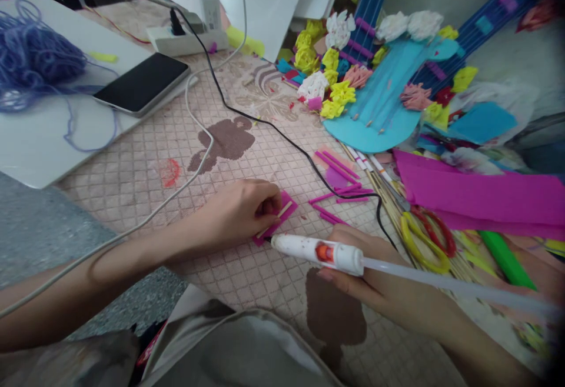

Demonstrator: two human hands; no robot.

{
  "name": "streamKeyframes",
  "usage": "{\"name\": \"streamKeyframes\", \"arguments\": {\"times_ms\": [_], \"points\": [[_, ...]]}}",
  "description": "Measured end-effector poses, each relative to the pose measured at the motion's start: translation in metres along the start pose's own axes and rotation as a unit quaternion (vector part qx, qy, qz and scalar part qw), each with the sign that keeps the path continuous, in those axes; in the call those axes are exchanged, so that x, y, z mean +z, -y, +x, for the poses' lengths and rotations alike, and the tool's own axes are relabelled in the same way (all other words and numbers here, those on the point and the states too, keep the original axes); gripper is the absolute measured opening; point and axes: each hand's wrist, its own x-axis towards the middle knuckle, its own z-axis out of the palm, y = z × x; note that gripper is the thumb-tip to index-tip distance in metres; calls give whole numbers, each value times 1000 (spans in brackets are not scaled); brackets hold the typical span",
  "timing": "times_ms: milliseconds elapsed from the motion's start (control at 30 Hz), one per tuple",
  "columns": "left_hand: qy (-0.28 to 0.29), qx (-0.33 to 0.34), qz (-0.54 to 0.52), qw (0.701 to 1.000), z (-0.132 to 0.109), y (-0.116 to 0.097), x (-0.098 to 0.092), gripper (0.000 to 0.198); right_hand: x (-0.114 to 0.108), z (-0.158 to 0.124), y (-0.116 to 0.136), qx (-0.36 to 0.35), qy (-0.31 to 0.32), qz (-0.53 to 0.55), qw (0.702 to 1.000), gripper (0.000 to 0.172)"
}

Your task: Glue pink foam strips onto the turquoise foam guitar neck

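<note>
My left hand point(247, 210) has its fingers curled, with thumb and fingertips pinched at a thin pale stick point(286, 208). That stick lies lengthwise on a small magenta paper piece point(289, 197) on the tablecloth. My right hand point(366, 275) is closed around a white hot glue gun point(304, 250) with an orange part on its side. Its dark nozzle points left, at the near end of the paper piece. From its back a long translucent glue stick point(424, 278) runs right. Several rolled magenta paper sticks point(333, 164) lie beyond the glue gun.
A black cable point(273, 122) and a white cable point(188, 181) cross the patterned tablecloth point(150, 157). Scissors point(426, 243), magenta sheets point(481, 190) and a blue paper guitar point(375, 131) with paper flowers lie right. A phone point(143, 84), blue yarn point(37, 52) and power strip point(168, 40) lie left.
</note>
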Motion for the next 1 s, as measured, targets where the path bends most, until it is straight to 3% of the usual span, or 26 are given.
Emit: {"name": "streamKeyframes", "arguments": {"times_ms": [333,467,1000], "points": [[4,6,-19,1000,0,0,-1,4,-2,-6,-6,-9,-90,-40,995,20],[5,7,-17,1000,0,2,-1,5,-1,-7,-12,28,-94,-32,995,21],[7,4,-17,1000,0,-1,-2,5,-7,-6,-17,55,-156,-80,983,24]]}}
